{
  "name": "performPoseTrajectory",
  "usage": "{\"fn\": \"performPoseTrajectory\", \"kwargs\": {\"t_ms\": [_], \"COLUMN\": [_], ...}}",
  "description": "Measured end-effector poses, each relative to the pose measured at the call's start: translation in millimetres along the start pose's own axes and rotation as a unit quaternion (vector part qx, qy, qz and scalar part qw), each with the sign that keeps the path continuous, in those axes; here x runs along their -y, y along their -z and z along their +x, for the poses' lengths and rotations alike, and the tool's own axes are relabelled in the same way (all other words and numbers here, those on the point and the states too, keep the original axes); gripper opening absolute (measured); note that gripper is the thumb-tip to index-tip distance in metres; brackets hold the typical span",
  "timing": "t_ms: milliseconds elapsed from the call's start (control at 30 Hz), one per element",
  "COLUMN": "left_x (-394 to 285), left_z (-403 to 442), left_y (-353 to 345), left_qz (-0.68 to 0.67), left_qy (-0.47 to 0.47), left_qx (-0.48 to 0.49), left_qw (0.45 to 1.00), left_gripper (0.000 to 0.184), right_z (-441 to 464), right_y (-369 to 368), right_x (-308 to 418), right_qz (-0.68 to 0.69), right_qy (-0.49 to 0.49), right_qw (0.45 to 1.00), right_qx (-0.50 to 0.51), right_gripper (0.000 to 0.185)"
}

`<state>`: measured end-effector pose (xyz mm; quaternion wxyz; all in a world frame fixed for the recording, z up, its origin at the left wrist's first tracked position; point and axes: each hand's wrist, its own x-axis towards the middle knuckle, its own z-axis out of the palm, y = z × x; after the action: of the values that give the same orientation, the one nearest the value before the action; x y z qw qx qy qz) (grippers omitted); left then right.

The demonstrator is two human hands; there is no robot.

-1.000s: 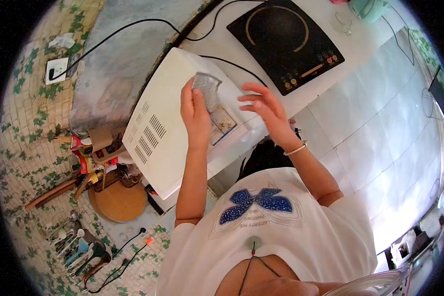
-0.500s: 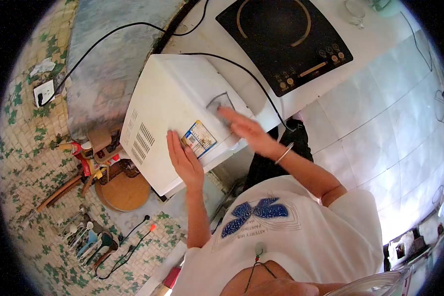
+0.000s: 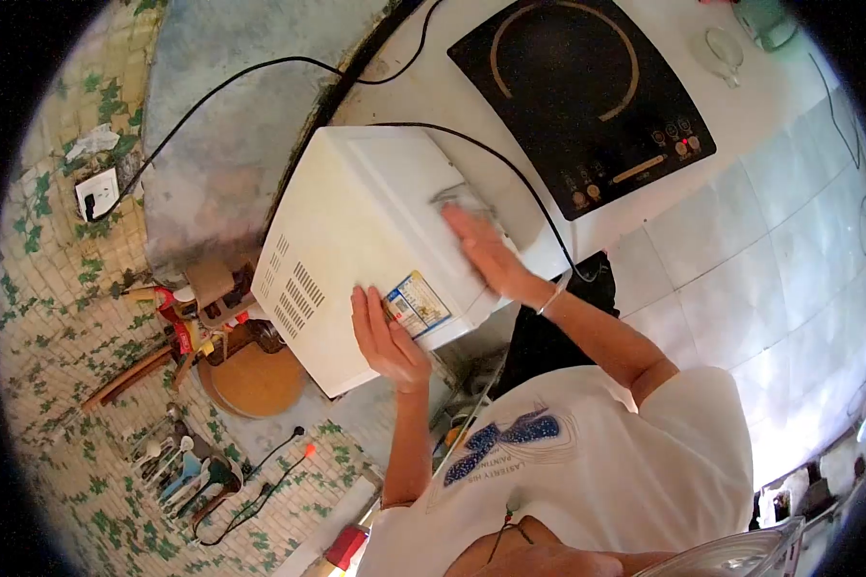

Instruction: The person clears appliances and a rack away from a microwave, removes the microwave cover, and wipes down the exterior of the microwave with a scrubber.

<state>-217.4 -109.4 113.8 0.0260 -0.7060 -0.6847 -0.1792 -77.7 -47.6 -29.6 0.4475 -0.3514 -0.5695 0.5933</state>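
Observation:
A white microwave oven [image 3: 356, 207] with vent slots stands tilted in my view on the counter. My left hand [image 3: 392, 338] lies flat on its vented panel, fingers stretched out beside a blue-edged label [image 3: 417, 303]. My right hand [image 3: 486, 255] presses a grey cloth [image 3: 470, 198] against the adjoining white face of the microwave. Motion blurs the cloth and fingertips.
A black induction cooktop [image 3: 587, 106] sits on the white counter, a small glass [image 3: 723, 56] beyond it. A black power cord [image 3: 510, 165] runs across the counter. Round wooden boards [image 3: 258, 380] and hanging utensils [image 3: 188, 471] are at the left.
My right hand and the cloth have slid farther up the microwave's face. My left hand keeps its place by the label. The whole view has shifted, and a red light now shows on the cooktop.

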Motion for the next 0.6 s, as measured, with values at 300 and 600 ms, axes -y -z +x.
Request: {"fn": "performPoseTrajectory", "kwargs": {"t_ms": [300,600], "left_x": [-1,-7], "left_z": [4,7], "left_y": [1,0], "left_qz": [0.006,0.016], "left_qy": [-0.015,-0.008], "left_qx": [0.001,0.013], "left_qw": [1.000,1.000], "left_gripper": [0.046,0.044], "right_z": [90,137], "right_y": [3,8], "right_x": [-59,-34], "right_qz": [0.098,0.030], "right_qy": [-0.095,0.008], "right_qw": [0.990,0.999], "right_qx": [-0.022,-0.033], "right_gripper": [0.055,0.052]}}
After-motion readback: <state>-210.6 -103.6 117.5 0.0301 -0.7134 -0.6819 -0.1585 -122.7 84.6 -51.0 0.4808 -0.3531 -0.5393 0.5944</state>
